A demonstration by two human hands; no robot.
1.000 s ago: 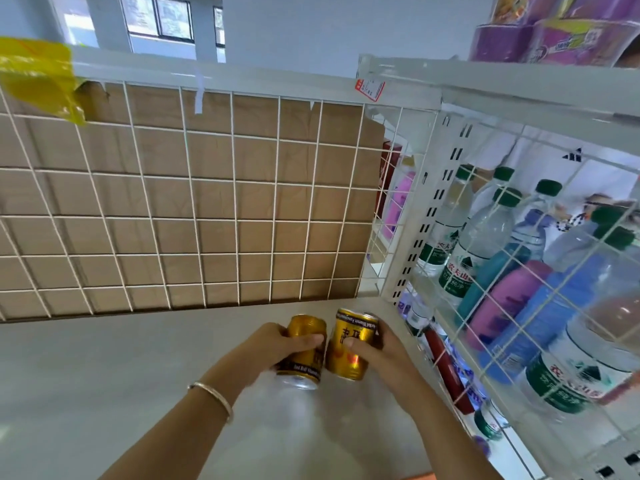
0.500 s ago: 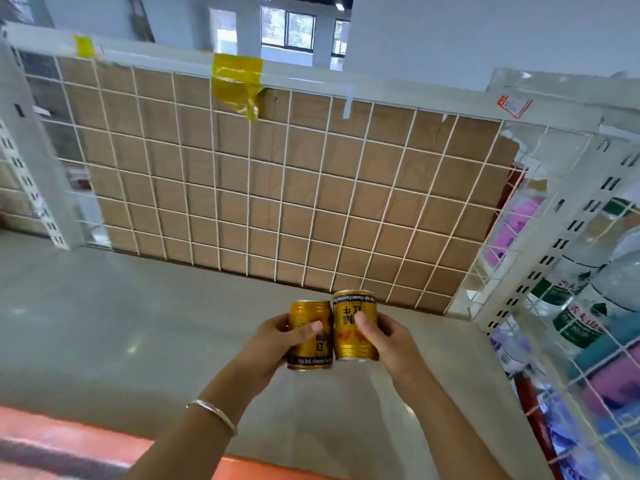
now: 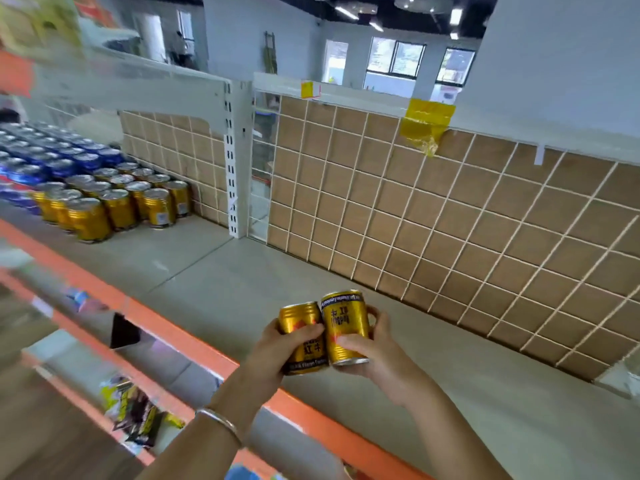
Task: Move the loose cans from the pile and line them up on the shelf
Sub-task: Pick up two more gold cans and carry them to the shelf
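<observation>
Left hand (image 3: 277, 351) is gripping a gold can (image 3: 301, 327), fingers and thumb curling round its body; right hand (image 3: 377, 355) is gripping a second gold can (image 3: 344, 323), thumb across the label, fingers behind

Both cans are hanging in the air above the shelf (image 3: 242, 282), just inside its orange front edge (image 3: 173, 334), sides touching, both leaning a little

The lined-up gold cans (image 3: 117, 202) are standing well apart to the left, past the white upright (image 3: 235, 161), blue cans (image 3: 52, 157) behind them; the pile is not showing in this view

Risks, as I am judging them:
- the two cans are pressing together, so a slip in either grasp may be sending one over the orange edge towards the lower shelves (image 3: 83, 355)
- travelling leftward this close to the front edge is leaving little margin for a wide swing
- setting a can down while it is leaning is inviting a topple, and a rolling can may be bowling into the standing rows
- both hands are occupied, so nothing is free for steadying neighbours, and the front row is looking tightly packed
</observation>
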